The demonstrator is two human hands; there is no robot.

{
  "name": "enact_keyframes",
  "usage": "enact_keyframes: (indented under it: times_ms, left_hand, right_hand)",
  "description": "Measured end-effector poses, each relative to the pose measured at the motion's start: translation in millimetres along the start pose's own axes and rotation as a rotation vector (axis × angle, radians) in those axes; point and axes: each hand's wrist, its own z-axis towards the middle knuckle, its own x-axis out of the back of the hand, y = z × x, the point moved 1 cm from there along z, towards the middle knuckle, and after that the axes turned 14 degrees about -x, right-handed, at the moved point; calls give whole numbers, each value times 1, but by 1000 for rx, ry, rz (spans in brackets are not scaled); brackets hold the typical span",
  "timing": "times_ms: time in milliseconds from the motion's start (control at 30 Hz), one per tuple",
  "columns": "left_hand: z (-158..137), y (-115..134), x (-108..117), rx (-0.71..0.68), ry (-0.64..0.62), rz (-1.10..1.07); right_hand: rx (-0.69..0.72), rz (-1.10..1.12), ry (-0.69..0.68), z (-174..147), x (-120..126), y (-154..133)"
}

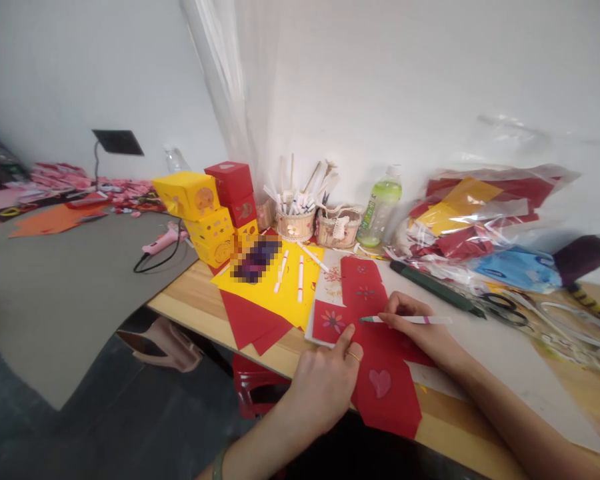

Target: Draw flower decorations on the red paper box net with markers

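Note:
In my right hand (413, 323) is a white marker (425, 320), gripped between thumb and fingers. Its green tip points left over a red cardboard box cutout (380, 343). My left hand (330, 377) has its index finger stretched out, pressing on the cutout; the other fingers curl in, with a ring on one. A flower of pink and orange petals (333, 320) is on the panel by that fingertip. A pink heart (379, 384) marks the near panel. Beneath the cutout lies a grey-white board (480, 363).
Several loose markers (301, 279) lie on yellow card (290, 303) at left. Behind stand yellow boxes (207, 227), red boxes (235, 193), a basket of pens (295, 223) and a green bottle (380, 207). To the right are a dark green tool (435, 290) and scissors (505, 310).

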Motion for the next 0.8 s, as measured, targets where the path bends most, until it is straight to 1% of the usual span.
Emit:
enact_keyframes:
  times_ms: [167,300,533,800]
  left_hand:
    - [-1,-1,-1,-29,60,-29]
    - [-1,-5,-1,-54,110,-40]
    - [-3,-6,-1,-44,150,-62]
    - [-4,-2,-1,-12,191,-62]
  right_hand:
    - [-48,-7,27,1,1,-2]
    - [-66,-42,12,4,4,6]
    - [22,-103,95,10,10,18]
    - [19,-141,31,11,12,18]
